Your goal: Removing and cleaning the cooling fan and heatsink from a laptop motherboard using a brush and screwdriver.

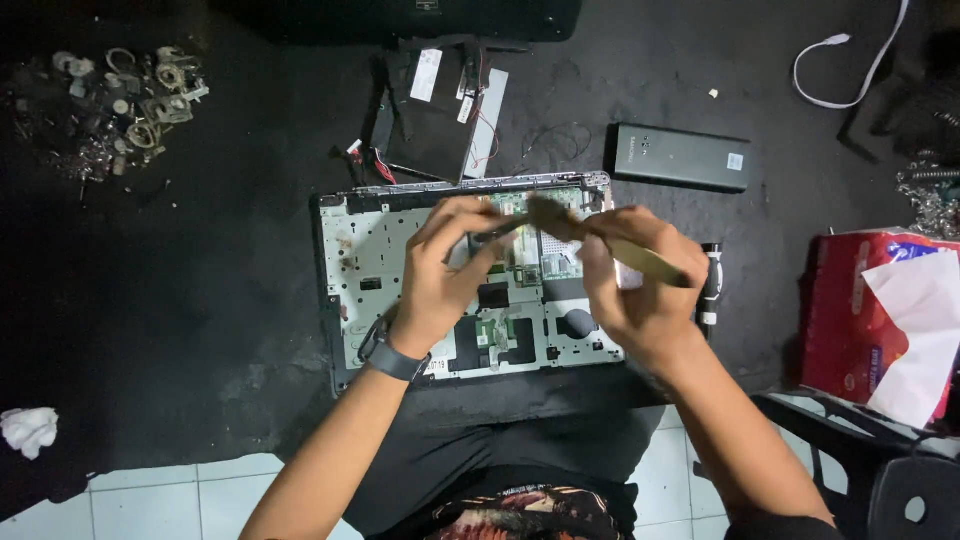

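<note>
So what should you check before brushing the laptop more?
1. Brush held firmly in right hand: ok.
2. Left hand steadying the open laptop: ok, it rests on it.
3. Bristles touching the green board: cannot tell, blurred.
4. Loose red wires away from the brush: ok.
5. Battery out of the laptop: ok, it lies apart.
6. Tissue box within reach: ok, beside the right arm.

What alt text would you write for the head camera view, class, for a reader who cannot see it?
Seen from above, a person's right hand holds a paintbrush over an opened laptop chassis on a dark mat, while the left hand rests on its circuit board. A black battery pack, a red tissue box and small metal parts lie around it.
</note>
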